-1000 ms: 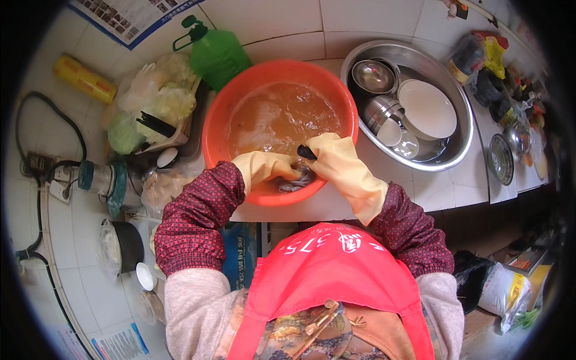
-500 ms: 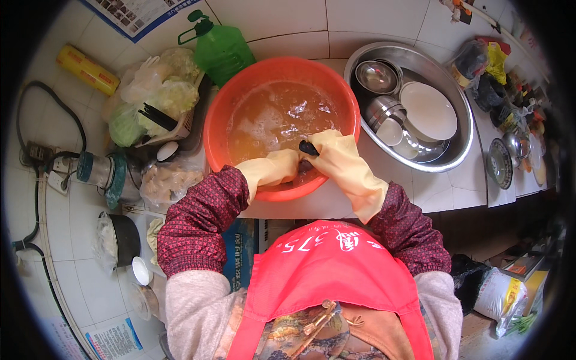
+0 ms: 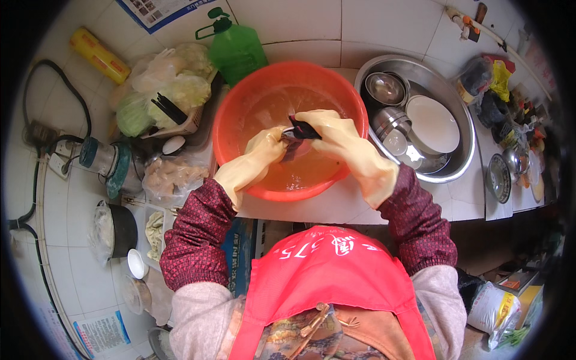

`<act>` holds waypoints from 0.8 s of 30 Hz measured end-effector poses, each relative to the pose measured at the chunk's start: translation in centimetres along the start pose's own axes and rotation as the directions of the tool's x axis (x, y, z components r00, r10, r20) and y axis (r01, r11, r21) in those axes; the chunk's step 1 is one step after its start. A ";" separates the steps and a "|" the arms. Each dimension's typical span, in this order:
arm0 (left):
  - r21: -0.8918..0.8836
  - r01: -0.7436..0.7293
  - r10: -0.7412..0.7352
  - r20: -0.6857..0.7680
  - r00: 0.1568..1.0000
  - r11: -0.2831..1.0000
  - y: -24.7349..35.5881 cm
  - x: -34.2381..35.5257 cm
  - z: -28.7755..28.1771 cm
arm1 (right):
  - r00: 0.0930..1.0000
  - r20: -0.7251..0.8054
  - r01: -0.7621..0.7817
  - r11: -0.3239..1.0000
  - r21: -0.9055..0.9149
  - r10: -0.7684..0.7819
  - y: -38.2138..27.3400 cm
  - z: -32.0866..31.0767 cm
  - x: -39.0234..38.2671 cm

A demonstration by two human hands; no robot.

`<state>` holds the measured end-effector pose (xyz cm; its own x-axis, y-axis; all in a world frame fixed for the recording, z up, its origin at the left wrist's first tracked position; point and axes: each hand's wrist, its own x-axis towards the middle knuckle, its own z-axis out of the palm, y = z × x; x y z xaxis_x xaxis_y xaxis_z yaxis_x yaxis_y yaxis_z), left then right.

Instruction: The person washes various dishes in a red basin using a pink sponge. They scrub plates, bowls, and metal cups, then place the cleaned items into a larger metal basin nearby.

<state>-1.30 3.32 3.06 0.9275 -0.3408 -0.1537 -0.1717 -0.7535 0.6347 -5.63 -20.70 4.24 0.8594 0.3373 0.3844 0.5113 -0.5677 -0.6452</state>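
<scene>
Both my hands wear pale yellow rubber gloves and meet over a big orange-red basin (image 3: 222,123) of cloudy brownish water. Between them, a wet, dark cloth (image 3: 306,129) with a reddish tint is bunched up; one part of it shines. My left hand (image 3: 267,147) is closed on its left side, with the fingertips partly hidden. My right hand (image 3: 327,127) is wrapped round its right side, thumb and fingers curled over the dark fold. A lower part of the cloth hangs beneath the hands, just above the water.
A large steel basin (image 3: 465,141) with metal bowls and a white plate (image 3: 432,125) stands on the right. Behind, left, are a green jug (image 3: 237,51) and bagged cabbage (image 3: 135,114). Bagged food (image 3: 174,177) lies at the left; jars and packets crowd the far right.
My hands have risen slightly from the basin's near side toward its middle. The dark cloth now shows more between them. The water has less foam, and the view has shifted a little.
</scene>
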 end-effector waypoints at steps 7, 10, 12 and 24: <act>-0.740 0.056 -0.177 -0.087 0.980 0.671 1.9 1.0 0.6 | 0.872 0.218 -0.453 0.555 0.698 0.437 3.0 5.0 5.0; -0.851 -0.044 -0.240 -0.196 0.951 0.523 3.6 1.7 2.4 | 0.836 -0.109 -0.260 0.564 0.784 0.537 1.6 7.8 4.7; -0.879 -0.046 -0.287 -0.204 0.936 0.475 3.9 1.9 2.7 | 0.716 -0.021 -0.409 0.443 0.798 0.698 0.8 7.8 4.5; -0.208 -0.272 0.290 0.062 0.955 0.940 -1.3 1.9 -4.0 | 0.998 0.015 -0.057 0.994 0.089 0.056 0.4 0.4 4.1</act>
<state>2.02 5.93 5.01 0.8152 -0.5791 -0.0094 -0.3448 -0.4983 0.7955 -1.93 -19.27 5.27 0.8865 0.3159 0.3381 0.4596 -0.5168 -0.7223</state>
